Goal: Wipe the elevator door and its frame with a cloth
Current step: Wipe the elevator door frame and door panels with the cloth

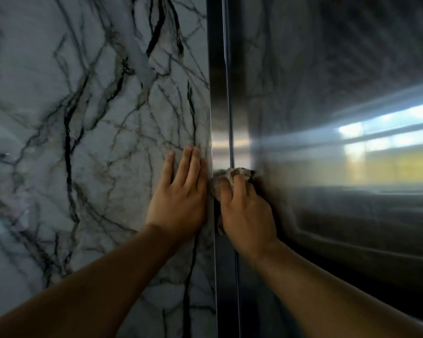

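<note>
**Head view: frame seam being wiped with a bunched cloth**

The cloth (232, 178) is seen crumpled under the right hand (244, 211), whose grip is closed around it with fingers curled, pressed where the steel frame (219, 113) meets the door (327, 142). The left hand (181, 193) is laid flat, fingers straight, on the marble wall (83, 106), just beside the frame at 9 o'clock of the cloth, and holds nothing.

For this step, steady pressure is best kept on the cloth, and long strokes toward 12 and 6 o'clock along the seam would likely suit. The brushed door shows streaky reflections, so overlapping passes toward 3 o'clock are advised. The flat hand should be kept off the steel, lest prints be left.
</note>
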### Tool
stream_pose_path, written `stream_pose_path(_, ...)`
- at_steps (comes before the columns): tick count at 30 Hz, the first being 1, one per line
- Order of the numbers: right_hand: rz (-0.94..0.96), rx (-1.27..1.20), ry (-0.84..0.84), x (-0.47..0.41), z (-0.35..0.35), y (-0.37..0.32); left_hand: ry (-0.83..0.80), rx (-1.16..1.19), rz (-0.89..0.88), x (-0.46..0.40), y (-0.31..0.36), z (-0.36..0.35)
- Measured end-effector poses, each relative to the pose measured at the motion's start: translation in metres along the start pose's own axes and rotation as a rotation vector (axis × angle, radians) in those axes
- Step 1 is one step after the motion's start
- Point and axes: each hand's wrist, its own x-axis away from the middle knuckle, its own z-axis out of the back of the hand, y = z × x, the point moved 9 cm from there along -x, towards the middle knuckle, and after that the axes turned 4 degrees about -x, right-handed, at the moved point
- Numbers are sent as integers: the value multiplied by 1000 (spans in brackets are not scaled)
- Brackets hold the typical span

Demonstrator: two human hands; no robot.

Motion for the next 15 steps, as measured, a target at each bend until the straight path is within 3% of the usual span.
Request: stream_pose_path(15, -13, 116, -76, 53, -15, -14, 58, 57, -111, 63, 48, -11)
